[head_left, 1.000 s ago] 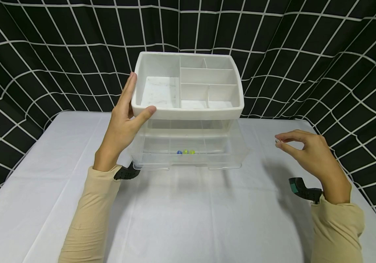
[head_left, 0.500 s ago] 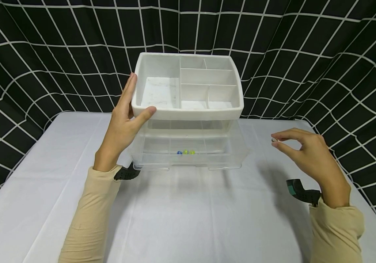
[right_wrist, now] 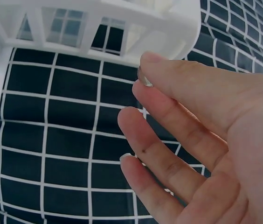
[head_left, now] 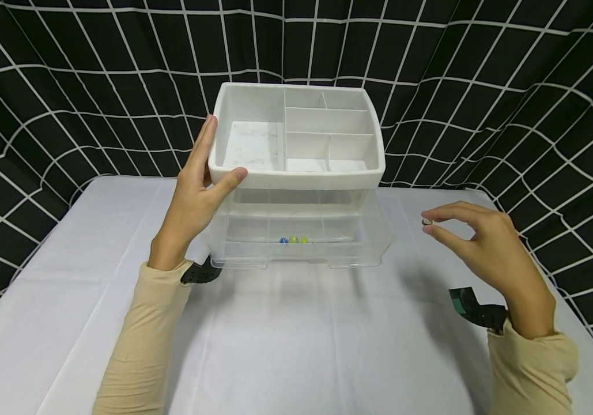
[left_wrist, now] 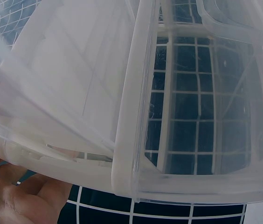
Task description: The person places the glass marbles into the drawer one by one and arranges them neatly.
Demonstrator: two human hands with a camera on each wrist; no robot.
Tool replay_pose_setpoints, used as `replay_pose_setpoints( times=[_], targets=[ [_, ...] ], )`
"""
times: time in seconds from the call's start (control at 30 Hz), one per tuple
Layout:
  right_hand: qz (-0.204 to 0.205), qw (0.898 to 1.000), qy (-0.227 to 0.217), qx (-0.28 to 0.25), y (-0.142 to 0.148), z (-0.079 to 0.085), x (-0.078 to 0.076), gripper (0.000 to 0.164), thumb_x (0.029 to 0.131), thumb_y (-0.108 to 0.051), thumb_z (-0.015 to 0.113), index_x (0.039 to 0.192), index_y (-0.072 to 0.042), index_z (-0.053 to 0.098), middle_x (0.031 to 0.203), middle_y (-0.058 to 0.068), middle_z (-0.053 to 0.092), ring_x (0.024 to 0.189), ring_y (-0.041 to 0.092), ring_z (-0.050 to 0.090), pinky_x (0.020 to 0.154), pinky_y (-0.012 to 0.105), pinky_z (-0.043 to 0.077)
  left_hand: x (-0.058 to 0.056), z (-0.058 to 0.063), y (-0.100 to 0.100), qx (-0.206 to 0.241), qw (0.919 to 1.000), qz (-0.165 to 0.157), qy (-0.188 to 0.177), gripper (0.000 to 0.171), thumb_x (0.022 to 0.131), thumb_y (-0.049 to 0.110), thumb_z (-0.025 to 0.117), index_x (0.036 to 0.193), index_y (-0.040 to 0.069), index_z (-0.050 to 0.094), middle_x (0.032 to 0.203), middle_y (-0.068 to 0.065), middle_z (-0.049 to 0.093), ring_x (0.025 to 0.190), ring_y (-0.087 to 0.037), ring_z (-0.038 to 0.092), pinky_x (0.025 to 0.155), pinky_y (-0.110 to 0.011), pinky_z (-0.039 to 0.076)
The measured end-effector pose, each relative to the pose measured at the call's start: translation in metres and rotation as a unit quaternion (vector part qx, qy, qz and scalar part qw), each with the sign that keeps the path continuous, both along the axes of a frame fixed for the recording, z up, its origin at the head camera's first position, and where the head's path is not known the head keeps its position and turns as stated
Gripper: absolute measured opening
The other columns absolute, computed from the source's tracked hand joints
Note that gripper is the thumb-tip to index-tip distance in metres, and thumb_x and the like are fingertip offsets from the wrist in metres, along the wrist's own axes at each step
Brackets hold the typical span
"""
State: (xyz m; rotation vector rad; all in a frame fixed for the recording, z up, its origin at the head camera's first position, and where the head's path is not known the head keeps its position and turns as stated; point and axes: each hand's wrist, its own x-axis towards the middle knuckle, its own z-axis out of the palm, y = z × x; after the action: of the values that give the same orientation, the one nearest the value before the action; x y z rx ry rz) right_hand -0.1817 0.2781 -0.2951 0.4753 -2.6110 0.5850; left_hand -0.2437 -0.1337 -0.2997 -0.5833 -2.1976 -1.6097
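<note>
A white desk organizer (head_left: 296, 178) with a divided top stands at the middle of the table. Its clear drawer (head_left: 296, 256) is pulled out toward me. In this drawer lie a blue marble (head_left: 283, 241) and two yellow-green marbles (head_left: 298, 240). My left hand (head_left: 189, 193) holds the organizer's left corner, thumb over the front rim and fingers along the side. Off to the right, above the table, my right hand (head_left: 488, 245) pinches a small clear marble (right_wrist: 144, 77) between thumb and index finger. The fingertips hide part of it.
A white cloth covers the table (head_left: 275, 346). Black curtains with a white grid (head_left: 431, 57) surround it at the back and sides. Each wrist carries a black camera mount (head_left: 478, 308).
My right hand has moved slightly left, toward the organizer, still pinching the marble. The left hand, organizer and drawer have stayed in place.
</note>
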Motion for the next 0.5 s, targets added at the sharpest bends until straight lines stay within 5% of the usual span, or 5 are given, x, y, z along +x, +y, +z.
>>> replay_pose_setpoints(
  times=[0.5],
  targets=[
    [0.047, 0.997, 0.061, -0.004, -0.016, 0.009, 0.013, 0.03, 0.076, 0.002, 0.082, 0.102, -0.011, 0.078, 0.097, 0.004, 0.076, 0.1, -0.021, 0.046, 0.061, 0.006, 0.041, 0.0, 0.0, 0.0, 0.003, 1.0, -0.003, -0.002, 0.081, 0.096, 0.016, 0.066, 0.159, 0.029, 0.017, 0.166, 0.015, 0.009, 0.126, -0.021, 0.05, 0.096, -0.02, 0.047]
  ],
)
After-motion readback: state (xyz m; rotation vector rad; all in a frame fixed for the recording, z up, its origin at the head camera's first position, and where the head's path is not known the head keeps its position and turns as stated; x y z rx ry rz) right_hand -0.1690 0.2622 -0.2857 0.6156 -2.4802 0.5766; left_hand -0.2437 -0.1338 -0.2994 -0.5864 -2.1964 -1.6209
